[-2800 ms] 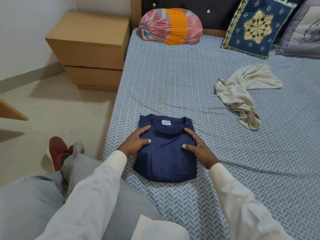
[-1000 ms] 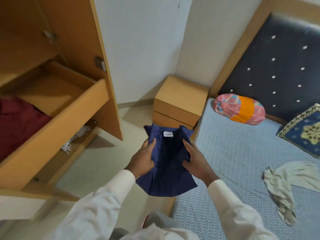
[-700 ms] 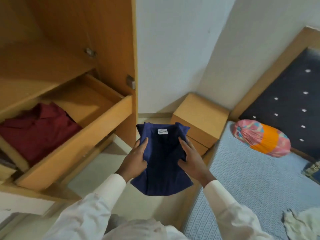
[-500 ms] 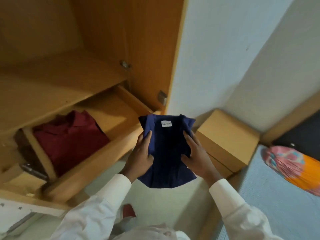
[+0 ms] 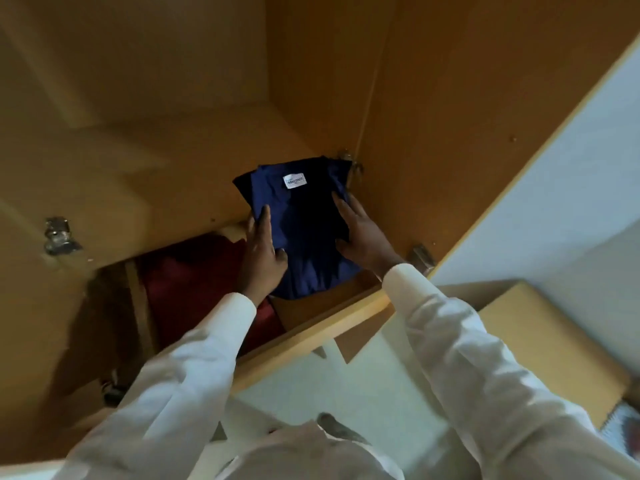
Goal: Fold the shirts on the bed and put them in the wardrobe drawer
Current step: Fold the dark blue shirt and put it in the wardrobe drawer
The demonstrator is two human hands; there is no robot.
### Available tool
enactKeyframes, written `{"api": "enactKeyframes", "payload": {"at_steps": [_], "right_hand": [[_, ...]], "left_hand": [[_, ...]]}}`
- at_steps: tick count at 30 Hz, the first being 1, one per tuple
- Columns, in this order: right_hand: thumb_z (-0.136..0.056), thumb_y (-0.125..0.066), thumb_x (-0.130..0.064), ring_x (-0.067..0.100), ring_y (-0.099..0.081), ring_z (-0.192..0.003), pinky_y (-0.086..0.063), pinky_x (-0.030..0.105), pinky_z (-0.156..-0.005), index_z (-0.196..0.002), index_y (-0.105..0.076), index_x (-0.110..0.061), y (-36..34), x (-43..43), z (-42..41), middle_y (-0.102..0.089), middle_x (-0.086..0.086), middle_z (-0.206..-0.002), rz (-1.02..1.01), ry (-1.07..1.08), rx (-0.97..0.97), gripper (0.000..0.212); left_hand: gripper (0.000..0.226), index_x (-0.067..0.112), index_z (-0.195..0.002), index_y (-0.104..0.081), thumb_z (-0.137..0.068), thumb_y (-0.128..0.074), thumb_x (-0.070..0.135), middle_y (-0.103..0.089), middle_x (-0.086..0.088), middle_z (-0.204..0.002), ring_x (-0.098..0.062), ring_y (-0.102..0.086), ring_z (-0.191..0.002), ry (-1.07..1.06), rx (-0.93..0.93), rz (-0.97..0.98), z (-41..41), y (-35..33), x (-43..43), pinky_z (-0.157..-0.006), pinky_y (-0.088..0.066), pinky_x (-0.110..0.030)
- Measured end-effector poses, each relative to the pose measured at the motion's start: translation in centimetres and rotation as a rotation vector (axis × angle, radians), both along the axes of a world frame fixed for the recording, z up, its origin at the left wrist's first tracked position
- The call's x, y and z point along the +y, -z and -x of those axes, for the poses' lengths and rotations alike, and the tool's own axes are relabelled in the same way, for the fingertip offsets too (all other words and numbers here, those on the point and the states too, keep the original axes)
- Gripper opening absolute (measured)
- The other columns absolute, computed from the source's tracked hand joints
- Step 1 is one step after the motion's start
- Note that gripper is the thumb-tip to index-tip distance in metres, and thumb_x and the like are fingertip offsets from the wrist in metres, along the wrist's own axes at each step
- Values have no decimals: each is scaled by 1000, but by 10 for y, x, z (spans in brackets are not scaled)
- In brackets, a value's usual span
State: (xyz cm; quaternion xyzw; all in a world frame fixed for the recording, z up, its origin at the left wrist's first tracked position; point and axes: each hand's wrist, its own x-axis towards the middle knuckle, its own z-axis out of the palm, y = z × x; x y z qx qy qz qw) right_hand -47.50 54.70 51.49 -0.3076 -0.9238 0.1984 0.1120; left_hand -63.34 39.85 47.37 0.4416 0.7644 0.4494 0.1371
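navy blue shirt (image 5: 308,233), maroon shirt (image 5: 194,282), white sleeves (image 5: 467,358)

This is a bedroom in a home. A wooden wardrobe (image 5: 433,98) fills the far side, its drawer (image 5: 311,336) pulled open with a folded maroon garment (image 5: 187,282) inside. At right, a low wooden bedside cabinet (image 5: 540,327) stands on a pale floor (image 5: 346,386) by a white wall (image 5: 571,168).

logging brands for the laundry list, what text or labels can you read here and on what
"Marzoni": best reading, somewhat blurred, on the white neck label of the folded navy shirt.
Smaller line above it on the same label: too small to read.
No other text is visible.
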Motion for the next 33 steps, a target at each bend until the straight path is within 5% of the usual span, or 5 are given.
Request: {"api": "enactKeyframes", "payload": {"at_steps": [4, 12, 21, 26, 33], "right_hand": [[-82, -67, -3, 32, -27, -146, -47, 41, -104, -157, -11, -22, 42, 29, 24, -4, 6, -165, 56, -113, -120, 96], [-79, -74, -4, 29, -15, -150, -34, 44, -114, -155, -21, -16, 113, 76, 33, -9, 10, -164, 164, -245, -357, 94], [-92, -62, -26, 37, -42, -131, -46, 47, -99, -154, -18, -18, 127, 50, 58, -22, 12, -154, -115, 50, -611, 77], [-96, -59, -26, 32, -57, -120, -49, 41, -98, -133, -54, -13, 156, 45, 41, -57, 13, -133, 86, -76, -845, 40], [-99, -53, -29, 32, -56, -122, -46, 39, -100, -130, -58, -9, 164, 54, 36, -58, 14, -132, 172, -23, -845, 37]], "left_hand": [[87, 13, -156, -13, -86, -63, -2, -7, -16, -161, -32, -22, -145, -111, -126, 128, 9, 47, 12, -109, -31, -29], [86, 13, -155, -15, -86, -64, -2, -15, -15, -159, -30, -21, -146, -99, -406, 338, 5, 106, 16, -118, -24, -44], [79, 19, -156, -15, -92, -62, 17, -11, -18, -160, -36, -23, -145, -47, -111, 607, 33, 106, 30, -113, -32, -41], [67, 19, -149, -38, -88, -61, 2, -36, -13, -147, -29, -42, -133, 241, -38, 653, 6, 106, 17, -103, -38, -29], [48, 13, -143, -45, -96, -53, 8, -46, -10, -145, -26, -39, -135, 306, 15, 749, -13, 106, 11, -104, -34, -28]]}}
